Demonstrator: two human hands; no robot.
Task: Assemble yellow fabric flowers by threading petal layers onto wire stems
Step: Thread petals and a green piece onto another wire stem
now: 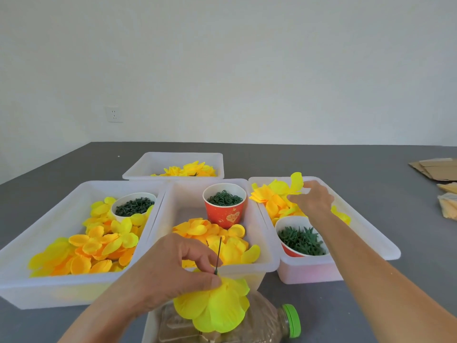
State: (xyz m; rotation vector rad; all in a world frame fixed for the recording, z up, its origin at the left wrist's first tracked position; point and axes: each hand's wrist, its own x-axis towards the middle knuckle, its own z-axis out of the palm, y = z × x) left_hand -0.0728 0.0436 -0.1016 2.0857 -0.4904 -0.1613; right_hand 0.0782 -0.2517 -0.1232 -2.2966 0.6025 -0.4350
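- Nearest to the camera, a plastic bottle [247,320] with a green cap [291,320] is lying on its side, and the half-made flower [215,308] is hanging just above it.
- My left hand [173,266] is pinching the wire stem [218,253] just above the yellow petal layer; the fingers are curled around the wire.
- The stem's long axis is standing almost upright, with the free end pointing up and away from me, so I judge a new petal must come down onto it from above.
- My right hand [312,198] is reaching far into the right tray [371,233], and the fingertips are touching the loose petals [279,194]. I cannot tell if they are already pinching one.
- The two hands are well apart; the right one is the nearer to the petals and the left one is the nearer to me.
- Between them, a cup of green leaves [300,237] is standing, and also the wall of the middle tray [269,246]. I judge the right hand should be lifting over these edges on the way back.
- Open desk [346,300] is lying under my right forearm, giving room.
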